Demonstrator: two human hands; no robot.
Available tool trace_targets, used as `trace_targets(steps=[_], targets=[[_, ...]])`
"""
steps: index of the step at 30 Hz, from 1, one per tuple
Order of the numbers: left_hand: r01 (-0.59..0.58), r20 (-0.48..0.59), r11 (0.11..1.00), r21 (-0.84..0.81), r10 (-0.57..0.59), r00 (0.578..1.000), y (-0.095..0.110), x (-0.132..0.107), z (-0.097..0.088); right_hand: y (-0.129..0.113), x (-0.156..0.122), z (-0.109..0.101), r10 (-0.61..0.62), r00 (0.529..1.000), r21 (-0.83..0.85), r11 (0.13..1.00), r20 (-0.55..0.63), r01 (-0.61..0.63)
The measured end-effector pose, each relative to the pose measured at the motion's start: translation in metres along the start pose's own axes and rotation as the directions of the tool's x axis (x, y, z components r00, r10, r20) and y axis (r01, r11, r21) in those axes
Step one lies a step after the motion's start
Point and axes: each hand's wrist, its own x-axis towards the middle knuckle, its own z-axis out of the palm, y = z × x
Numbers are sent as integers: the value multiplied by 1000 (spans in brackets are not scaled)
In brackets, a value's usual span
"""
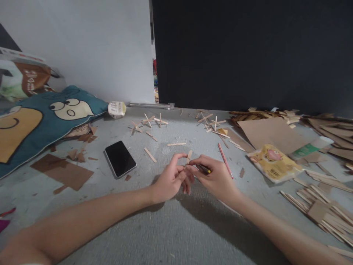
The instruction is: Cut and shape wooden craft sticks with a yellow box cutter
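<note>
Between the fingers of my left hand (172, 178) is a wooden craft stick (189, 157), its rounded end pointing up and away. My right hand (216, 176) meets it at the stick's lower part, fingertips close to the left ones. A slim dark tool with a yellow end (204, 169) is gripped in my right hand; its tip is hidden, so I cannot tell its kind. Two loose craft sticks, one flat (176, 144) and one slanted (150, 155), lie just beyond my hands. A red patterned pencil (225, 161) rests right of my right hand.
Star-like shapes of crossed sticks (149, 120) stand farther back. A phone (120, 159) and cardboard pieces (63, 171) lie left, near a blue cushion (55, 117). On the right are a yellow packet (274, 163) and bundled sticks (321, 211). A dark panel (248, 55) rises behind.
</note>
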Motion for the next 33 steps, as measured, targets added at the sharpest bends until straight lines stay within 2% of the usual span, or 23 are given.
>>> trace_targets(steps=[4,6,8,11,13,15,17,19,22,25,28,33], targets=[[13,31,1000,26,-13,999,-1,-2,0,-11,4,-3,183,973,212,955,139,-210],[22,38,999,34,-23,999,0,-3,-1,-14,5,-6,227,948,301,909,223,-288],[32,39,999,43,-34,999,1,-3,-1,-16,8,-8,220,937,332,892,271,-306],[27,12,997,68,-28,1000,1,-3,-1,-16,11,-13,198,937,283,917,288,-281],[1,-19,998,60,0,1000,1,-1,-1,-15,11,-16,190,952,188,953,238,-237],[-35,-60,999,15,35,998,1,1,-1,-12,10,-18,151,979,43,987,140,-158],[-70,-99,997,-43,65,993,3,3,-1,-8,7,-20,56,996,-116,992,73,-47],[-98,-125,992,-84,88,988,5,3,-1,-3,5,-22,-85,994,-248,964,74,101],[-97,-129,988,-123,81,988,7,3,-1,5,4,-22,-333,938,-374,862,92,343],[-84,-118,986,-141,67,991,7,2,-1,11,4,-20,-516,854,-422,760,73,495],[-80,-104,987,-142,65,992,5,2,-1,14,4,-19,-575,817,-441,721,51,535],[-75,-70,988,-136,66,995,5,1,-1,16,4,-18,-576,817,-448,720,42,531]])
